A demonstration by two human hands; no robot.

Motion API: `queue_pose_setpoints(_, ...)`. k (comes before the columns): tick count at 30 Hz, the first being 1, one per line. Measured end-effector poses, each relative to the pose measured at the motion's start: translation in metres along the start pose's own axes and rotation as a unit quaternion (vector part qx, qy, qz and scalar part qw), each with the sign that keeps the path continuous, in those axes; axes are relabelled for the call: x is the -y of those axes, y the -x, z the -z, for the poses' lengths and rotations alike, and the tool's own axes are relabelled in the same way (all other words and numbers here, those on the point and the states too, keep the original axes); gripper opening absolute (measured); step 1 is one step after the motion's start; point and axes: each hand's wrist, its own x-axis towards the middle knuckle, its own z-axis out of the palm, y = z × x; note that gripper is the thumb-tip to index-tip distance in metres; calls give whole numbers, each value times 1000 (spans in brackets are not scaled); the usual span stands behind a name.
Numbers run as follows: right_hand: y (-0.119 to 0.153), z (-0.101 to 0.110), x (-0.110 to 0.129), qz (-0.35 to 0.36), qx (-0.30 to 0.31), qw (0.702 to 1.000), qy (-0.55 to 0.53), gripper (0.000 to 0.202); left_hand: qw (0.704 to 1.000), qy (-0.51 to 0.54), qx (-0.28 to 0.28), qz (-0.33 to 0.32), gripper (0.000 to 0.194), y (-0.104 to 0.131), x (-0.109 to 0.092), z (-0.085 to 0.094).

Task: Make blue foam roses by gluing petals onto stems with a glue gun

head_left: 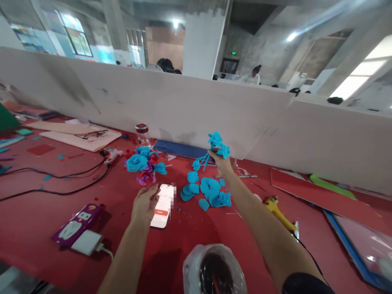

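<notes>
My right hand reaches out toward the low white partition and is closed on blue artificial flowers with thin blue stems. Below it, loose blue petals lie spread on the red tabletop. My left hand is beside a lit phone, its fingers slightly bent and apart, holding nothing that I can see. Its fingertips overlap the phone's left edge; whether they touch it I cannot tell. Just beyond the left hand rests a bunch of blue, purple and red flowers.
A yellow glue gun lies at right, a white-and-pink one at left with black cables. Nearby are a purple power strip with a white charger, a red-lidded jar, a plastic-wrapped roll and coloured sheets.
</notes>
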Motion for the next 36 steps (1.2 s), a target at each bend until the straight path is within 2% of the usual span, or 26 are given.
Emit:
queue_pose_setpoints(2, 16, -10, 4, -20, 21, 999, -23, 34, 998, -56, 26, -14, 24, 7, 4, -2)
queue_pose_setpoints(4, 33, -17, 9, -31, 51, 997, -39, 33, 981, -163, 86, -60, 27, 17, 9, -11)
queue_pose_setpoints(7, 57, -21, 13, 2, 132, 990, -37, 27, 919, -291, 197, -178, 34, 30, 16, -33)
queue_pose_setpoints(9, 71, -20, 14, 46, 175, 983, -21, 23, 885, -325, 226, -245, 36, 36, 19, -48)
queue_pose_setpoints(11, 83, -17, 14, 81, 186, 979, -10, 25, 862, -337, 244, -289, 26, 40, 21, -57)
queue_pose_setpoints(13, 95, -15, 14, 101, 186, 977, -6, 29, 860, -332, 242, -301, 19, 42, 24, -59)
queue_pose_setpoints(15, 105, -15, 16, 103, 191, 976, -9, 26, 875, -309, 231, -292, 17, 44, 28, -57)
queue_pose_setpoints(19, 117, -20, 20, 57, 178, 982, -32, 19, 903, -229, 236, -275, 12, 46, 34, -49)
queue_pose_setpoints(23, 120, -25, 27, 8, 124, 991, -43, 17, 917, -201, 210, -273, 18, 47, 34, -45)
queue_pose_setpoints(29, 115, -21, 29, -39, 9, 998, -55, 23, 917, -211, 177, -290, 21, 45, 34, -38)
queue_pose_setpoints(32, 114, -13, 27, -49, -34, 997, -59, 25, 901, -244, 146, -327, 19, 40, 21, -34)
queue_pose_setpoints(36, 117, -4, 35, -44, -74, 996, -39, 27, 867, -301, 48, -395, 12, 20, -24, -37)
